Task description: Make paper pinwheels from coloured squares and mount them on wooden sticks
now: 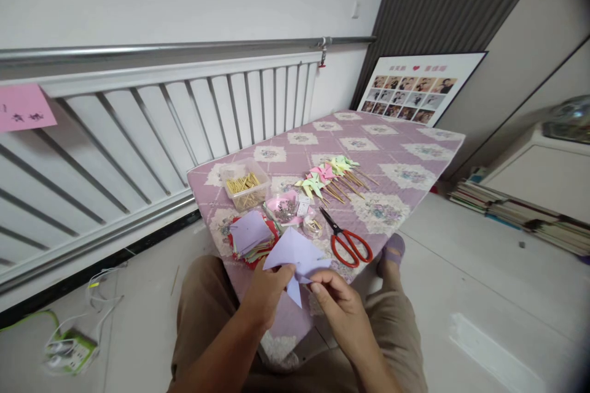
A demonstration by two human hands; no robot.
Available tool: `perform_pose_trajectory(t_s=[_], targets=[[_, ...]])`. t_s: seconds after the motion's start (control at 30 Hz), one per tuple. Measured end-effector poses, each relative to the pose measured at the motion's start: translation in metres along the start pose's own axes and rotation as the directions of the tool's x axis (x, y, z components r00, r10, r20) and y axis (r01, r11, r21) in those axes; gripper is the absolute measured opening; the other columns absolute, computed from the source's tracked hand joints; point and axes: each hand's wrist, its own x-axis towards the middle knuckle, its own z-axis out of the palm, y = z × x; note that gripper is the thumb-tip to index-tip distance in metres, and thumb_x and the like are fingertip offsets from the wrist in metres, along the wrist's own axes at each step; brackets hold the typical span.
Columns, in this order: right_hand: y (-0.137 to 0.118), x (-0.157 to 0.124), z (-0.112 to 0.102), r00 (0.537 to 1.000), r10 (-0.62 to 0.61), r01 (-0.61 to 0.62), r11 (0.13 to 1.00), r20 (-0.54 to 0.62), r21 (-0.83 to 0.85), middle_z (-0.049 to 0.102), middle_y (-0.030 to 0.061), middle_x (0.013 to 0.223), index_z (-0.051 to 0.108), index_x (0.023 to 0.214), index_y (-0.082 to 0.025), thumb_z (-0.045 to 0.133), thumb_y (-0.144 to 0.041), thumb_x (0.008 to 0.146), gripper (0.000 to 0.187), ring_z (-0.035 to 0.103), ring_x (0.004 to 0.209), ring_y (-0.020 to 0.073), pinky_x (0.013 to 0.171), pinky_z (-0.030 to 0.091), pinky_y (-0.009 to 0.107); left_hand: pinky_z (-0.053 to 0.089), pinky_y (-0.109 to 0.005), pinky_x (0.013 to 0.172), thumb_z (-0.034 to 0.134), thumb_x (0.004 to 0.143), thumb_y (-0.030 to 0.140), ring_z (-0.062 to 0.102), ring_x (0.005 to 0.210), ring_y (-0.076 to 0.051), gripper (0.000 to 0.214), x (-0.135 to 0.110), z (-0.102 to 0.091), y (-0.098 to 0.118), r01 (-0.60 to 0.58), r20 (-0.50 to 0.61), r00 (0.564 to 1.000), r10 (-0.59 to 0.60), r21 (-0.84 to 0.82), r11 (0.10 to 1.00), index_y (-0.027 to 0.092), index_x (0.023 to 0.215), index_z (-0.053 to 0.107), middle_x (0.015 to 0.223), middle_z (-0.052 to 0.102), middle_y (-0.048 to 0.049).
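Closest to us, we are pinching a lavender paper sheet [297, 255] between both hands, just above our knees and the near edge of the low table [415, 153]. Our left hand [267, 295] is closing its fingers on the sheet's left lower edge, and our right hand [338, 304] is clamping thumb and fingertips on the folded corner that is pointing down. The sheet is showing creases but no pinwheel shape yet, so we are judging this piece to be at an early folding stage, with pinning and fixing to a stick left to do.

Just beyond our hands, one pair of red-handled scissors [348, 239] is lying blades away from us, and one stack of paper squares [251, 236], lavender on top with red and green edges showing beneath, is sitting to the left. We cannot count the sheets. Between them one pink dish [283, 206] of small shiny bits is resting.

Farther out, one clear box of wooden sticks [245, 187] is standing, its sticks too many to count. Beside it, finished pinwheels [327, 175] on sticks are lying in a cluster; we are making out roughly four or five, green, pink and yellow, so a good batch looks done already.
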Motion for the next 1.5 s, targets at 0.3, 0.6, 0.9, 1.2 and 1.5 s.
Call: perform_pose_trajectory(t_s=[0.3,0.6,0.9,1.2,1.5], targets=[[-0.004,0.005,0.007,0.999,-0.010,0.007,0.998,-0.051,-0.061,0.048,-0.0017,0.068,0.055,0.071,-0.019,0.057,-0.036,0.084,0.022,0.046,0.064,0.0138,0.060,0.037,0.024,0.044,-0.024,0.059,0.060,0.066,0.020,0.059,0.064,-0.016,0.015,-0.004,0.002,0.001,-0.010,-0.025,1.000,0.012,0.085,0.996,0.017,0.080,0.064,0.072,0.067,-0.0019],[-0.003,0.008,0.009,0.995,0.005,-0.013,0.996,-0.098,-0.084,0.046,-0.0028,0.064,0.051,0.067,-0.020,0.056,-0.033,0.083,0.022,0.044,0.060,0.0128,0.056,0.035,0.023,0.046,-0.025,0.059,0.062,0.066,0.020,0.061,0.065,-0.017,0.015,-0.004,0.001,-0.005,0.003,-0.052,0.999,0.004,0.134,0.991,0.016,0.080,0.065,0.073,0.069,-0.0038],[-0.002,0.008,0.012,0.992,0.004,-0.015,0.996,-0.127,-0.087,0.047,-0.0029,0.062,0.050,0.065,-0.020,0.056,-0.032,0.082,0.021,0.044,0.058,0.0127,0.053,0.034,0.023,0.049,-0.025,0.064,0.061,0.066,0.019,0.064,0.070,-0.018,0.014,-0.005,0.004,-0.003,-0.056,-0.038,0.997,0.064,0.186,0.981,0.016,0.078,0.067,0.075,0.071,-0.0036],[-0.003,0.008,0.013,0.992,-0.001,-0.010,0.996,-0.126,-0.087,0.046,-0.0031,0.062,0.048,0.064,-0.020,0.055,-0.033,0.083,0.023,0.043,0.058,0.0124,0.054,0.035,0.023,0.052,-0.026,0.068,0.061,0.066,0.019,0.067,0.074,-0.020,0.014,-0.006,0.005,-0.005,-0.090,-0.052,0.993,0.102,0.202,0.975,0.017,0.077,0.068,0.077,0.073,-0.0049],[-0.004,0.007,0.001,0.961,0.083,-0.050,0.990,-0.263,0.131,0.058,-0.0004,0.078,0.057,0.079,-0.022,0.066,-0.041,0.077,0.022,0.052,0.067,0.0132,0.059,0.042,0.022,0.049,-0.029,0.070,0.062,0.065,0.017,0.064,0.076,-0.021,0.017,0.003,-0.005,0.010,-0.124,-0.039,0.989,0.141,0.289,0.949,0.018,0.081,0.067,0.077,0.071,-0.0063]])
